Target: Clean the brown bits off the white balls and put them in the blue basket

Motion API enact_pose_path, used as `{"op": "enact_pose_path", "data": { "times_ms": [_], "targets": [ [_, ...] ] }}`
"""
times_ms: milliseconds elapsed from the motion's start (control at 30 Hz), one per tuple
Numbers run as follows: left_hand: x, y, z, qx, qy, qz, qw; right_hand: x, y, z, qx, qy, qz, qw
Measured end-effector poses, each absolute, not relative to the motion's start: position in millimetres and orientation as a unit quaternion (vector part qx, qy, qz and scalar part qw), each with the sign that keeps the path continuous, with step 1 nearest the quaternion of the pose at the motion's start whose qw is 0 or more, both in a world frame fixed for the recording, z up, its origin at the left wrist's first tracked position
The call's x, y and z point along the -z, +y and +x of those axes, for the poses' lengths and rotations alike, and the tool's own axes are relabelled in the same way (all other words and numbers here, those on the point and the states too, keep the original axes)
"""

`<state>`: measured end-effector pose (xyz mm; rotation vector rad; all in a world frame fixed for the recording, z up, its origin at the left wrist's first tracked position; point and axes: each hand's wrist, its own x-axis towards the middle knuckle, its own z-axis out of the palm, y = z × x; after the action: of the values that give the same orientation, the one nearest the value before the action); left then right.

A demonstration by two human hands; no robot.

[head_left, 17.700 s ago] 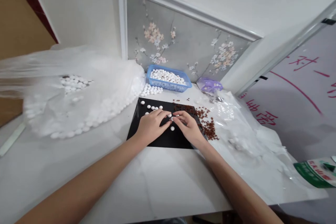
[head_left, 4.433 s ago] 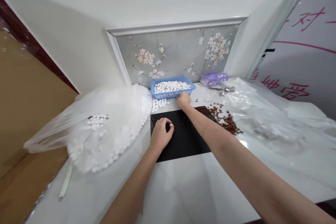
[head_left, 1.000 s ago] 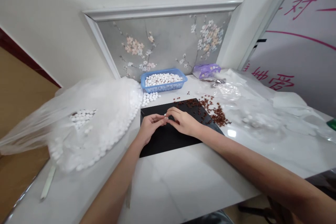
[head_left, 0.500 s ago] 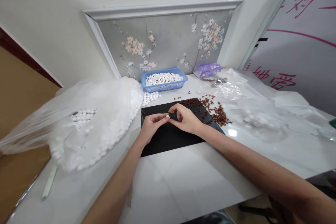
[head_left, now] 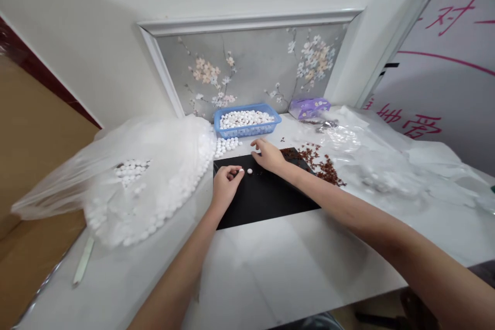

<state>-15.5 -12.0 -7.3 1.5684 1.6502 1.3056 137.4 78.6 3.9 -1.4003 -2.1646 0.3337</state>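
Underneath everything, a white table (head_left: 294,258). At the left, a big clear bag (head_left: 166,165) with many white balls inside, apparently leaving plenty to work through. In the middle, a black board (head_left: 266,198), mostly bare. Behind it, a blue tray (head_left: 249,130) full of white balls, perhaps a done batch; cannot tell finished from unfinished at this size. To the right, brown pieces (head_left: 327,171), partly on the board's far corner, seemingly with many left to use. Near the board's far edge, the right hand (head_left: 269,155), fingers apart, with nothing visible in the grasp. Well apart from it, the left hand (head_left: 226,185), pinching one ball (head_left: 242,170) at the fingertips. On the board just beside, a single loose ball (head_left: 249,171), probably just one of the current few.
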Motion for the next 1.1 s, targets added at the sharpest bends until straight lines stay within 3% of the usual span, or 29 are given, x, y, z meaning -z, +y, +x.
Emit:
{"op": "enact_pose_path", "data": {
  "times_ms": [333, 800, 1100],
  "targets": [
    [7, -13, -17, -0.454, 0.585, 0.628, 0.242, -14, 136, 87, -0.143, -0.793, -0.548, 0.223],
    [-4, -20, -5, -0.459, 0.533, 0.663, 0.256, -8, 19, 148, -0.296, -0.751, -0.471, 0.357],
    [-4, -19, -7, -0.476, 0.506, 0.657, 0.291, -11, 10, 146, -0.309, -0.764, -0.437, 0.36]
  ]
}}
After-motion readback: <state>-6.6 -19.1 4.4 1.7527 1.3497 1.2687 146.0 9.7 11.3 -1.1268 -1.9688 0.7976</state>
